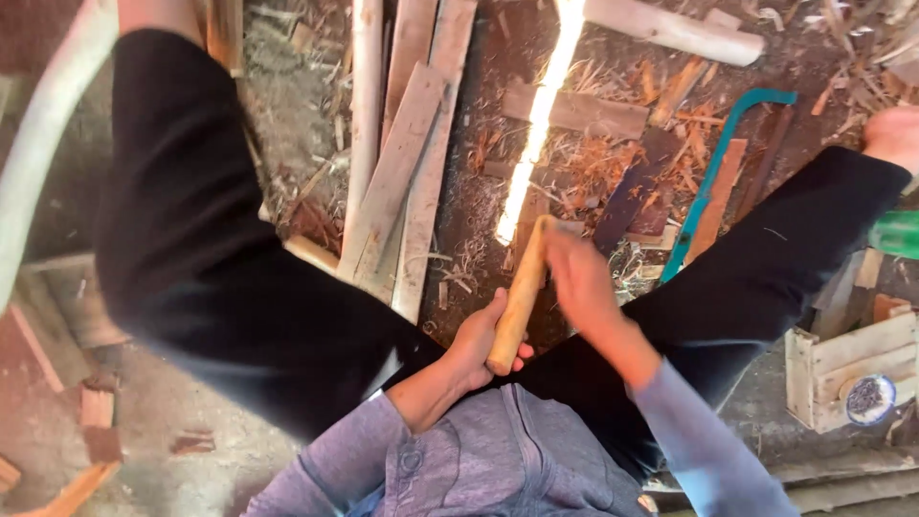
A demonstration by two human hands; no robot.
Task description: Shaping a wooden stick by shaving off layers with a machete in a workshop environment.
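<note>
I sit with legs in black trousers spread apart, looking down between them. My left hand [479, 337] is wrapped around the lower end of a smooth round wooden handle [522, 292] that points up and away from me. My right hand [579, 278] is on the handle's upper part, blurred, with fingers curled over the top end. I cannot tell if something small lies under that palm.
Long planks and poles [407, 144] lie on the dirt floor ahead among wood shavings. A teal-framed saw [718, 172] rests to the right. A small wooden crate [847, 369] with a round tin stands at the right. Wood offcuts [96, 412] lie at the lower left.
</note>
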